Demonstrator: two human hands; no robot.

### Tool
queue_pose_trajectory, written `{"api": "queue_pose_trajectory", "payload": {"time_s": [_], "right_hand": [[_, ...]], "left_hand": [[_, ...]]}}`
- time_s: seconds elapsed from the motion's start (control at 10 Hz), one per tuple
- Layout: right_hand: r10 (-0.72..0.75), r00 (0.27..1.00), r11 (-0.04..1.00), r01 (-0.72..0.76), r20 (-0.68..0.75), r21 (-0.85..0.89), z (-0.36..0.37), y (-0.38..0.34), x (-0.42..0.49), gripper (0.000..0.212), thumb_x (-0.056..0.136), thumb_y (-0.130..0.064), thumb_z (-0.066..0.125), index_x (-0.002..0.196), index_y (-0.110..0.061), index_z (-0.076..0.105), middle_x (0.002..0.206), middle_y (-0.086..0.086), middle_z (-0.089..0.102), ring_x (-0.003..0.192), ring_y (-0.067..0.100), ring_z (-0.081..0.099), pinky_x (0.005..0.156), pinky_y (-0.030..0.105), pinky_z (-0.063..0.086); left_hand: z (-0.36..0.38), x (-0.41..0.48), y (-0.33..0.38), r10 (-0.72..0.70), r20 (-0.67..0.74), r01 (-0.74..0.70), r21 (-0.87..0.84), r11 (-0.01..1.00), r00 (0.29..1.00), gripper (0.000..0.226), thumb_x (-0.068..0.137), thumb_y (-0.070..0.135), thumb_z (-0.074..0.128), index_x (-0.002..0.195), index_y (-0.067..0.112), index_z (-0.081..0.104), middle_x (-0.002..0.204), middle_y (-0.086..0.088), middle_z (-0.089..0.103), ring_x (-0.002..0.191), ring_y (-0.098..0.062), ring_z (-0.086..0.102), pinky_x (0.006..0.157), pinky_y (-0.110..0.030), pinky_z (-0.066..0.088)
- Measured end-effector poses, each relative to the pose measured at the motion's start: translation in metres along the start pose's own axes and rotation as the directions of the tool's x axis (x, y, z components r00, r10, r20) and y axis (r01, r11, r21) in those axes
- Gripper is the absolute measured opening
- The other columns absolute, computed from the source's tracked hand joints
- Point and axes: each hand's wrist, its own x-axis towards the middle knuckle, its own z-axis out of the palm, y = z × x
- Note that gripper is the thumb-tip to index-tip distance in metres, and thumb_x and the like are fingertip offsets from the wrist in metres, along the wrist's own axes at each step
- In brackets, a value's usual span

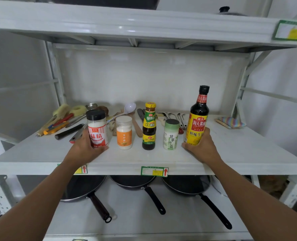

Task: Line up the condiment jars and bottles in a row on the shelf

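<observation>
The five condiments stand upright near the front edge of the middle shelf (248, 150), in a line running from 9 o'clock to 3 o'clock: a black-lidded jar (97, 129), an orange-labelled jar (124, 134), a small dark bottle (149, 126), a green-capped shaker (170, 136) and a tall soy sauce bottle (198, 115). The two end pieces are in hand. The left hand (86, 146) comes in from 7 o'clock and curls round the lower half of the black-lidded jar. The right hand (201, 146) comes in from 5 o'clock and wraps the base of the soy sauce bottle. Whether either base is off the shelf cannot be told. The bases look nearly level, so what remains is probably a small nudge toward 12 or 6 o'clock at each end to match the middle three. Loose utensils (62, 122) lie behind toward 12 o'clock, and pans (132, 181) sit on the shelf below.
</observation>
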Motion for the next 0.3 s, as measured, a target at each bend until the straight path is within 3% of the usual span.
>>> {"api": "queue_pose_trajectory", "payload": {"time_s": [0.1, 0.2, 0.3], "right_hand": [[0.042, 0.998, 0.999, -0.042, 0.038, 0.009, -0.004, 0.001, -0.001, 0.104, 0.076, -0.031, 0.093, 0.154, -0.017, 0.026, 0.137, 0.008, 0.058, 0.120, 0.027, 0.062, 0.090, 0.035, 0.051], [0.152, 0.974, 0.986, -0.137, 0.168, -0.094, -0.022, -0.009, -0.013, 0.105, 0.088, -0.028, 0.082, 0.162, -0.013, 0.010, 0.149, 0.016, 0.054, 0.129, 0.033, 0.059, 0.098, 0.038, 0.049], [0.213, 0.953, 0.969, -0.178, 0.216, -0.170, -0.038, -0.026, -0.034, 0.104, 0.094, -0.025, 0.075, 0.165, -0.009, 0.000, 0.161, 0.021, 0.041, 0.142, 0.035, 0.049, 0.107, 0.039, 0.044]], "left_hand": [[-0.003, -0.012, 0.002, 0.003, -0.034, -0.004, -0.016, 1.000, 0.999, 0.104, 0.074, 0.042, 0.090, 0.156, 0.024, 0.029, 0.154, -0.007, 0.049, 0.139, -0.031, 0.051, 0.109, -0.052, 0.046], [-0.008, -0.033, -0.005, 0.022, -0.102, -0.024, -0.018, 1.000, 0.995, 0.112, 0.071, 0.059, 0.087, 0.158, 0.027, 0.025, 0.162, -0.006, 0.038, 0.146, -0.030, 0.040, 0.113, -0.053, 0.041], [-0.012, -0.058, -0.017, 0.049, -0.213, -0.046, 0.023, 0.999, 0.976, 0.102, 0.075, 0.066, 0.075, 0.157, 0.028, 0.028, 0.161, -0.007, 0.037, 0.144, -0.031, 0.039, 0.113, -0.055, 0.041]]}}
